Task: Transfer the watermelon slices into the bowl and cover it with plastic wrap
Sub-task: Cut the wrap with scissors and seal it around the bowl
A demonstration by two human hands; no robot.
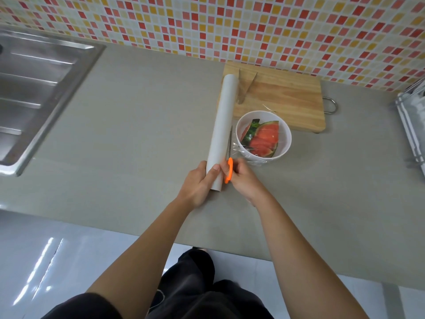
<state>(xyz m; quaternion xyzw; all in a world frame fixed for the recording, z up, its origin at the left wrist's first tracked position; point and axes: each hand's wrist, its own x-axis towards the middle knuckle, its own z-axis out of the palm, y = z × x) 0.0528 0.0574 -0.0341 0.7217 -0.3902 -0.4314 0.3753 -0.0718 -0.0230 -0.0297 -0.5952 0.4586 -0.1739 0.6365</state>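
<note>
A white bowl (pixel 285 143) holds several watermelon slices (pixel 264 139) with red flesh and green rind. Clear plastic wrap (pixel 241 148) lies over the bowl and bunches at its left side. A long white roll of plastic wrap (pixel 224 120) lies on the counter just left of the bowl. My left hand (pixel 197 183) grips the roll's near end. My right hand (pixel 243 180) holds orange-handled scissors (pixel 228 171), whose thin blades run up between the roll and the bowl.
A wooden cutting board (pixel 287 100) with metal tongs (pixel 245 88) on it lies behind the bowl. A steel sink (pixel 34 88) is at the far left. A dish rack (pixel 411 120) stands at the right edge. The grey counter (pixel 138 134) ends near my body.
</note>
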